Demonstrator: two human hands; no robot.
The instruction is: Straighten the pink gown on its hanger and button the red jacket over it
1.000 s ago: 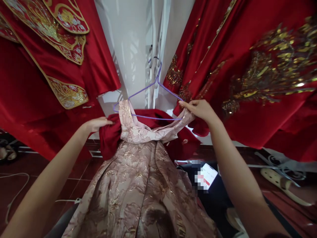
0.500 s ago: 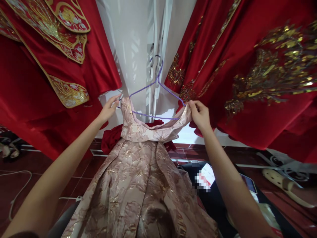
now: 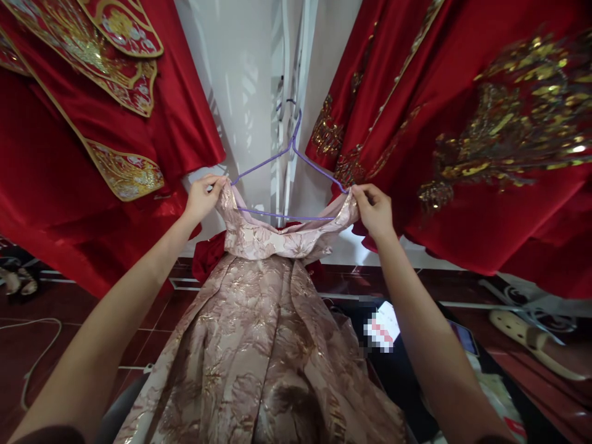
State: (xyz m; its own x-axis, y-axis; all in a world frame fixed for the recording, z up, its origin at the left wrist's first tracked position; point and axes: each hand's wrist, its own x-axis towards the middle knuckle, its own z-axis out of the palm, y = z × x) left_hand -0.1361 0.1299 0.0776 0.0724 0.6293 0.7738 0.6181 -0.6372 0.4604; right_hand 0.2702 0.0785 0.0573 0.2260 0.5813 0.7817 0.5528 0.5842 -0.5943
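Observation:
A pink and gold brocade dress [image 3: 259, 308] hangs from a purple wire hanger [image 3: 269, 161], its skirt spreading down toward me. My left hand [image 3: 203, 196] pinches the left shoulder strap at the hanger's left end. At the other end, my right hand [image 3: 374, 209] pinches the right strap between thumb and fingers. The neckline sags in a curve between both hands, and the hanger's lower bar crosses above it. The hanger's two tips are hidden in the straps.
Red embroidered garments [image 3: 185, 111] hang on the left, and a red gown with gold sequins [image 3: 462, 234] on the right. A lit phone [image 3: 387, 327] lies at lower right, near a beige clog [image 3: 527, 336]. A white cable [image 3: 41, 351] runs across the tiled floor.
My left hand has closed on the left strap, which now sits further left over the hanger's end. My right hand keeps its pinch on the right strap.

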